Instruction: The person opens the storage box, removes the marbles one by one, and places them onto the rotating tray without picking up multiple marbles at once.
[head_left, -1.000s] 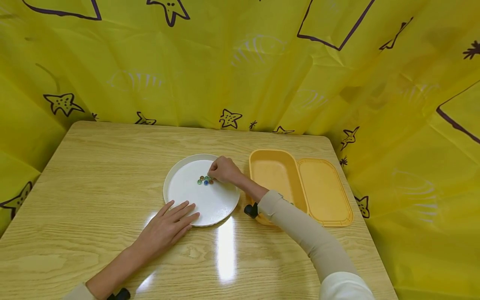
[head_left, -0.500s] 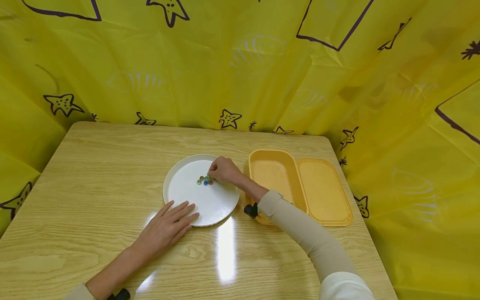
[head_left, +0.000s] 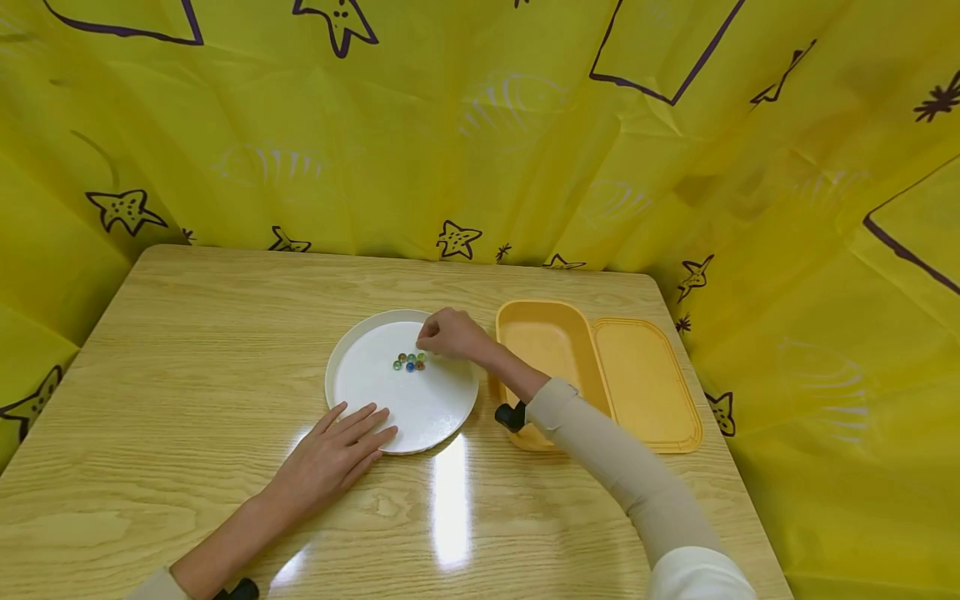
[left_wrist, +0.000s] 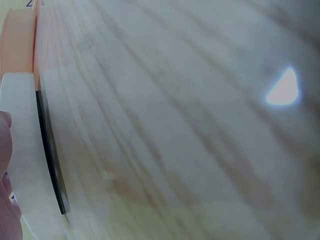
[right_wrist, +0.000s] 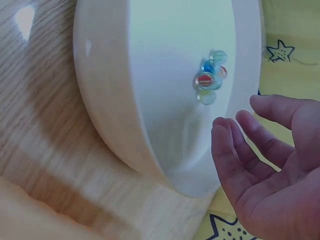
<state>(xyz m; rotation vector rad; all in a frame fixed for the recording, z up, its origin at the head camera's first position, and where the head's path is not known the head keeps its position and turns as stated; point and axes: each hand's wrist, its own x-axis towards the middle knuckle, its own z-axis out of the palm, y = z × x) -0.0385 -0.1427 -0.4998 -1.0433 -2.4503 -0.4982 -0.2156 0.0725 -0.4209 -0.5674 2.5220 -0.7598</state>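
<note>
Left hand [head_left: 326, 467] spread over the tray's [head_left: 442, 408] near-left rim, right hand's [head_left: 456, 335] fingertips parted, I judged the marbles [head_left: 410, 366] needed gentle touches.

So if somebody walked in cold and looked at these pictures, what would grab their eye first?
Probably the bright yellow sheet with dark starfish drawings, standing behind the table and along its sides. Next might come the tight cluster of colored marbles on the round white plate, with the right hand just above them and the left hand at the plate's near left edge.
</note>
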